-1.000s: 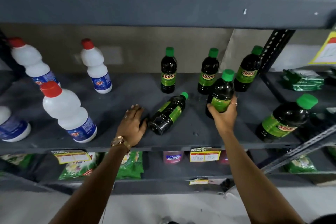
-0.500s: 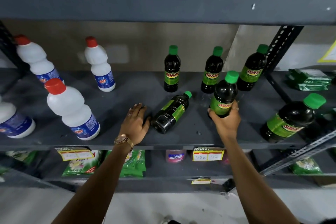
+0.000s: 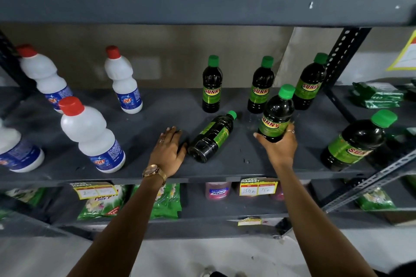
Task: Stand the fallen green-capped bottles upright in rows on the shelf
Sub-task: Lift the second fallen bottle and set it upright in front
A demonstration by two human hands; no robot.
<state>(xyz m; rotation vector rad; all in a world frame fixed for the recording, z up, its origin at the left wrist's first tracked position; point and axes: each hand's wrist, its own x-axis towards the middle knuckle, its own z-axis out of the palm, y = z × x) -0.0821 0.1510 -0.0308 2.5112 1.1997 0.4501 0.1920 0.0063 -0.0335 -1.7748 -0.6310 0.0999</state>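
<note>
Right hand (image 3: pixel 279 148) gripped upright Sunny bottle (image 3: pixel 275 117) low on body, shelf (image 3: pixel 146 123) centre. Fallen bottle (image 3: pixel 211 137) at its 9 o'clock, left hand (image 3: pixel 170 149) flat, open beside base. Rigid, smooth, liquid-heavy; grasp mid-label.

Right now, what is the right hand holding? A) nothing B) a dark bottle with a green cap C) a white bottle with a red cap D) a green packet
B: the right hand has its fingers wrapped round the lower part of a dark green-capped bottle, held upright over the shelf.
</note>
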